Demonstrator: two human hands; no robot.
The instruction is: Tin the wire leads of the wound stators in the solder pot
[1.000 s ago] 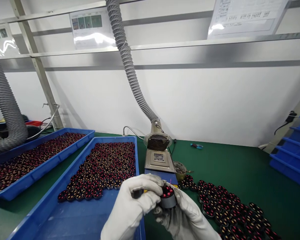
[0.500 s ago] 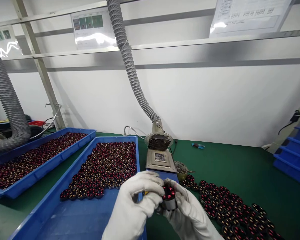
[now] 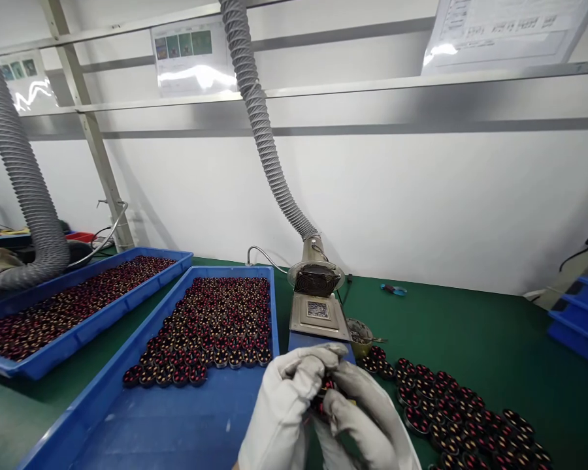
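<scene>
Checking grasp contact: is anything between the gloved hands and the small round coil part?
Nothing visible. The left hand and right hand both close directly on the coil part, which their fingers mostly cover.

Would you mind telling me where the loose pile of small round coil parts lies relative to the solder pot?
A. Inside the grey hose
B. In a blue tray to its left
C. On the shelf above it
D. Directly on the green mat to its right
D: the loose coil parts lie straight on the green mat, right of the solder pot; those on its left sit in blue trays.
</scene>
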